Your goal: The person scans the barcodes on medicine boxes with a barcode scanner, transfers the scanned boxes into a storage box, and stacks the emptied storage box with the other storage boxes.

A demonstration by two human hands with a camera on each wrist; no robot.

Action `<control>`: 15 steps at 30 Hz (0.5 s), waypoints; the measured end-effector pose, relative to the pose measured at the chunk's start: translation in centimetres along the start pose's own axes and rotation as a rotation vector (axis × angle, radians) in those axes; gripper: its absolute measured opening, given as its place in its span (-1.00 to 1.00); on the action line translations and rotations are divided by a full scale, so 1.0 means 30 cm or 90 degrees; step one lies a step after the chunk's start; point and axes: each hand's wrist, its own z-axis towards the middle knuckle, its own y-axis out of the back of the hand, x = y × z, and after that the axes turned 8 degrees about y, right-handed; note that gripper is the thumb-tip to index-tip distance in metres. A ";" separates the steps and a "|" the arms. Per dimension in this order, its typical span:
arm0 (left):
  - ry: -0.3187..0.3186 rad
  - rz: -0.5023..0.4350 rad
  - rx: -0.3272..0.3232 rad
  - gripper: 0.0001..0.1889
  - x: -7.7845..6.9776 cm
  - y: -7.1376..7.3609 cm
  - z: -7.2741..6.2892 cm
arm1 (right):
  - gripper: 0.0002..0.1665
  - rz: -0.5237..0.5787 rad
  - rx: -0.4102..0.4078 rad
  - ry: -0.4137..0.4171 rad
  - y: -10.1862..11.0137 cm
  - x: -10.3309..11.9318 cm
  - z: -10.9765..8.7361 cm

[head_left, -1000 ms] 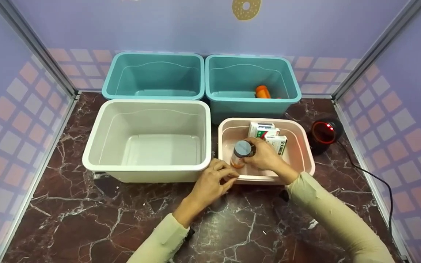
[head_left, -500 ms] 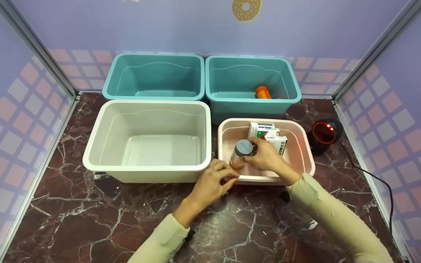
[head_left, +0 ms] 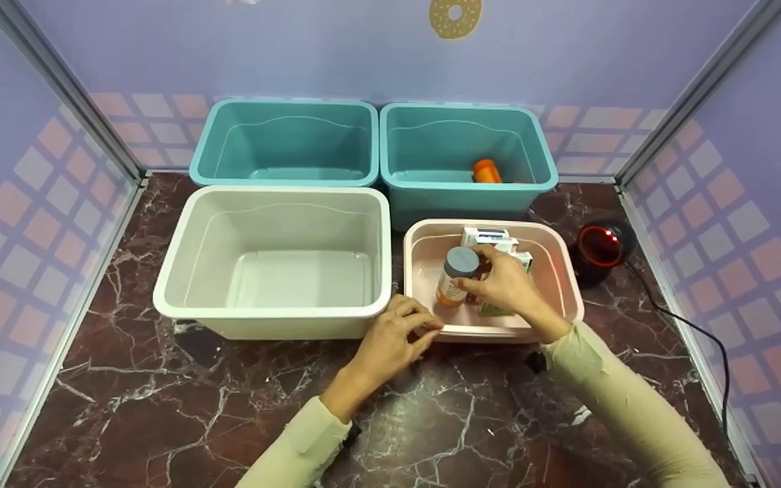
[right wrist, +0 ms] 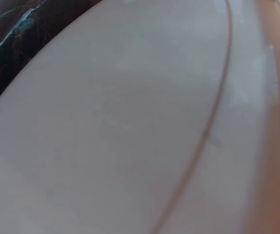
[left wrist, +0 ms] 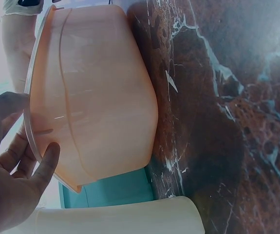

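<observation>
Tabletop (head_left: 431, 427): dark red-brown, glossy, with white marble-like veins.
Bins: smooth plastic tubs with rounded corners and thick rims; a left teal bin (head_left: 289, 142) and a right teal bin (head_left: 431, 146) behind, a deep white bin (head_left: 302, 278) and a shallower pink bin (head_left: 553, 285) in front.
Bottle: a cylindrical bottle (head_left: 453, 287), see-through, orange near the base, under a flat grey cap; slightly tilted, inside the pink bin towards its left side. Whether it touches the floor, I cannot tell.
Right hand (head_left: 509, 281): thumb and fingers curled around the bottle just below its cap.
Left hand (head_left: 394, 331): pinching the pink bin's near-left rim.
Labels and print: a pale label on the bottle, too small to read; white cartons (head_left: 485, 234) beyond it, partly hidden by the right hand, their writing unreadable.
</observation>
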 end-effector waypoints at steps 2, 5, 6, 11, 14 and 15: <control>-0.002 -0.005 -0.002 -0.90 0.000 0.000 0.000 | -0.22 0.007 0.000 -0.008 0.010 -0.002 -0.003; -0.004 -0.010 -0.003 -0.89 0.000 0.001 -0.002 | -0.23 0.026 -0.006 -0.011 0.025 -0.006 -0.006; -0.004 -0.009 -0.003 -0.89 0.000 0.001 -0.002 | -0.25 0.033 -0.007 -0.010 0.029 -0.008 -0.007; 0.009 -0.005 0.007 -0.90 0.001 0.002 -0.002 | -0.32 0.054 -0.026 -0.005 0.051 -0.015 -0.008; 0.015 -0.004 0.013 -0.90 -0.001 0.003 -0.001 | -0.35 0.057 -0.039 -0.007 0.066 -0.018 -0.010; 0.016 -0.003 0.013 -0.90 -0.002 0.003 0.000 | -0.37 0.054 -0.044 -0.009 0.071 -0.018 -0.011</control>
